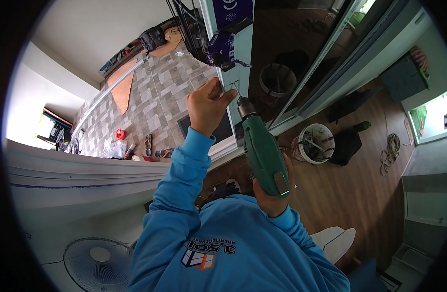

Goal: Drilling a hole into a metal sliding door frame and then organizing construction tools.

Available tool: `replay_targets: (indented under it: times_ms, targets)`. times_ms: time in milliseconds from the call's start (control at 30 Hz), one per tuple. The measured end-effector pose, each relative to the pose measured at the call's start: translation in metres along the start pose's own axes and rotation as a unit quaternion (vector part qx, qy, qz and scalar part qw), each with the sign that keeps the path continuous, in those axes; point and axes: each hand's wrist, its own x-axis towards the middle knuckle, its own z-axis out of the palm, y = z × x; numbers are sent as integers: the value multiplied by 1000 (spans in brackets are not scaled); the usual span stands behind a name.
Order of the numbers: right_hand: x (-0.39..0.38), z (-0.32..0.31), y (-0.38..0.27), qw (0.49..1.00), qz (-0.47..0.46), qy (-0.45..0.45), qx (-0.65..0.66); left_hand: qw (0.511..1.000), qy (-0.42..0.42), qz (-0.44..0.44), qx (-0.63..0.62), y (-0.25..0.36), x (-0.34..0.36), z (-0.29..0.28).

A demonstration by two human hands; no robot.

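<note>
My right hand grips a green corded power drill, its silver chuck pointing up the picture toward a pale frame strip with thin marks on it. My left hand is closed at the tip of the slim bit, thumb and index finger against the strip; what they pinch, if anything, is too small to make out. A purple-and-black object hangs on the frame just beyond my fingers. Dark glass stands right of the strip.
A white bucket of tools, a dark bag and coiled rope are on the wooden floor at right. A fan stands lower left. Through the doorway lie sandals, a backpack and board pieces on tiles.
</note>
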Motion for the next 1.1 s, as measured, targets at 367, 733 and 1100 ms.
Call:
replay_targets:
  times_ms: [367, 733, 1100]
  targets:
    - [4, 1, 2, 998, -50, 23, -43, 1000, 9, -17, -15, -4, 0, 2]
    - [13, 10, 9, 998, -44, 30, -38, 1000, 1, -9, -1, -8, 0, -1]
    - [11, 4, 7, 992, -93, 26, -79, 1000, -2, 16, -1, -10, 2, -4]
